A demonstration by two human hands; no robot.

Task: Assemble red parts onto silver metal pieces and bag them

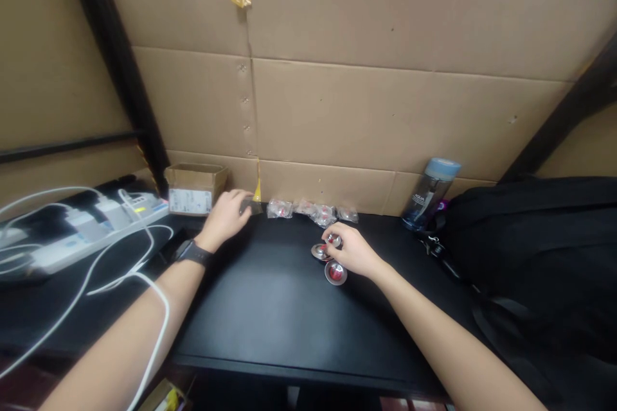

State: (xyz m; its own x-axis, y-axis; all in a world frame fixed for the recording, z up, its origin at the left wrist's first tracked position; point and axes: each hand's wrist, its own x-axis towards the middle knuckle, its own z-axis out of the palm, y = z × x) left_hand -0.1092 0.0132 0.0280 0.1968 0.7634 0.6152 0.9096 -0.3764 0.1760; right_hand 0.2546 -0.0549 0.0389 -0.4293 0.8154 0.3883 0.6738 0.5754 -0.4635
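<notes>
My right hand (354, 250) is closed in a pinch on a small shiny metal cup (333, 239) above the black table. Close under its fingers lies a round metal piece with a raised dome (319, 252). A shallow metal dish with a red centre (336, 273) lies just in front of them. At the back left, my left hand (226, 215), with a dark watch on its wrist, reaches beside a crumpled clear plastic wrapper (255, 207). Its thumb and fingers are apart; whether they touch the wrapper I cannot tell.
Several plastic-wrapped pieces (324, 213) lie along the cardboard wall (337, 115). A small cardboard box (190, 200) stands at the left, near a white power strip (91, 237) with cables. A bottle with a blue lid (429, 196) and a black bag (530, 257) are on the right.
</notes>
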